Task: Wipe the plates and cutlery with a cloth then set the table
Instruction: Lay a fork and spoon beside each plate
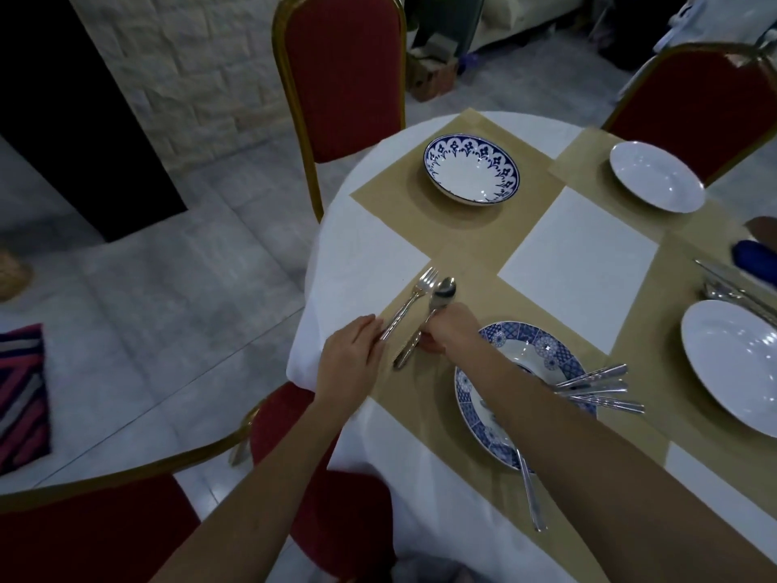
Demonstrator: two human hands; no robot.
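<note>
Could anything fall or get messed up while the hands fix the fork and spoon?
The fork under the left hand lies near the table's edge, so a nudge might drop it. The right forearm stretches over the blue plate piled with loose cutlery; pulling back could knock it.

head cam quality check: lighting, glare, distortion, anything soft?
Head view: dim and underexposed, corners dark; wide-angle bend curves the red chair and table edge; specular glare on the white plate and spoon; soft shadow under the patterned bowl; the left hand and right hand read reasonably sharp.
</note>
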